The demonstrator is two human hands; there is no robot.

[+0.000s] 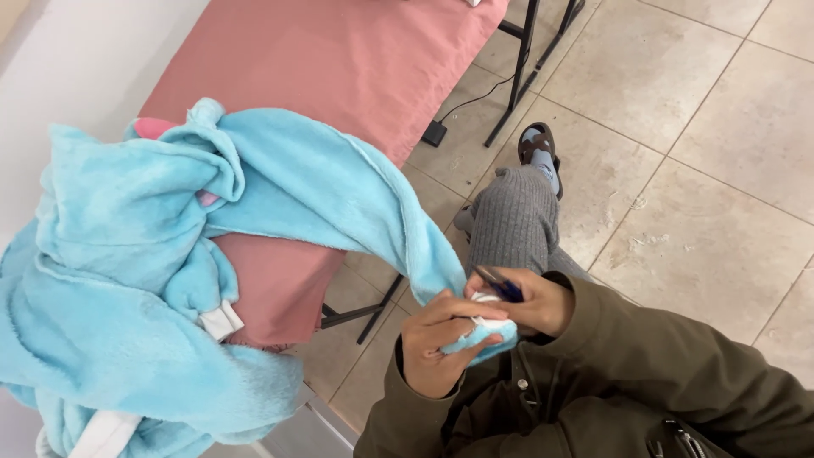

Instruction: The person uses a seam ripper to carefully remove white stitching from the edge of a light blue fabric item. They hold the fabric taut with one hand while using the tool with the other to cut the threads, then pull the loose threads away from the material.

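A fluffy light blue garment [153, 254] with white trim lies heaped over the end of a pink-covered table [339, 59]. One sleeve of it stretches down to my lap. My left hand [441, 343] pinches the white-edged end of that sleeve [483, 331]. My right hand [534, 301] is closed on a small dark blue tool [502, 287], its tip resting against the sleeve end just above my left fingers. Both arms wear olive green jacket sleeves.
My grey-trousered leg [513, 225] reaches out to a dark slipper [538, 146] on the beige tiled floor [704, 212]. Black table legs [519, 59] and a black cable with a plug block [435, 132] lie under the table. A white wall is at the left.
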